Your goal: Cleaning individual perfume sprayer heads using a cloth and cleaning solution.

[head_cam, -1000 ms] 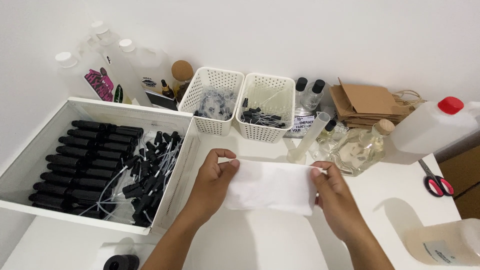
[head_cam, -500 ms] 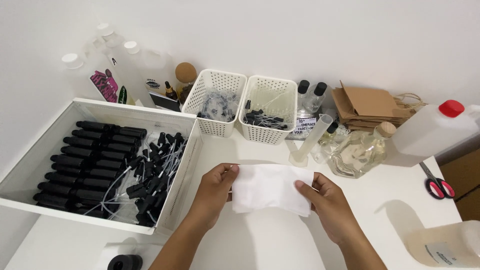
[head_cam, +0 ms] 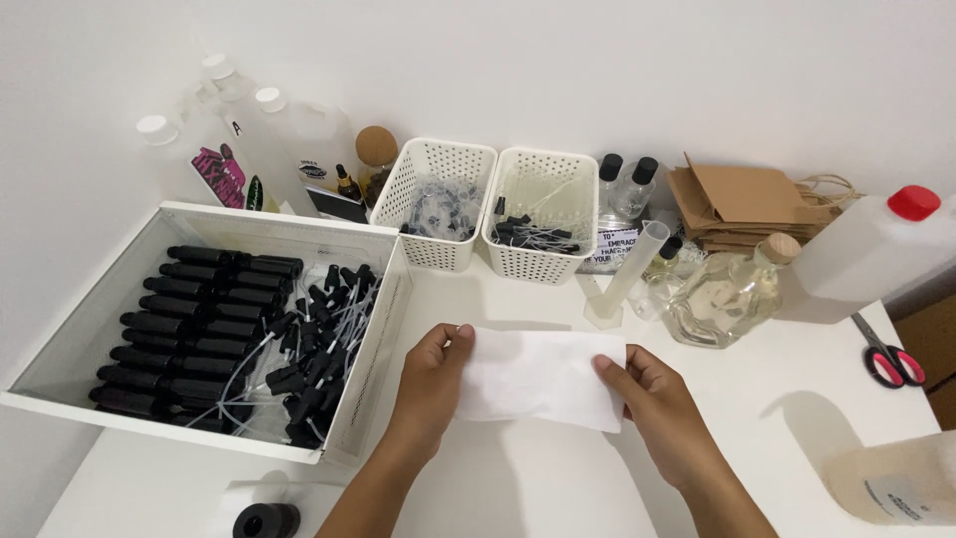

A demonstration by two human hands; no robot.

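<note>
A: Main item? White paper sheet, flat on the white table, held at both short ends.

B: Fingers?

A: Left hand pinches the sheet's left edge, thumb on top. Right hand pinches the right edge, fingers closed on it. Probably to keep it taut and flat.

B: Around the sheet?

A: Left of it, white tray of black bottles and droppers. Behind it, two white baskets, a clear measuring tube, a glass bottle. Far right of it, red scissors.
</note>
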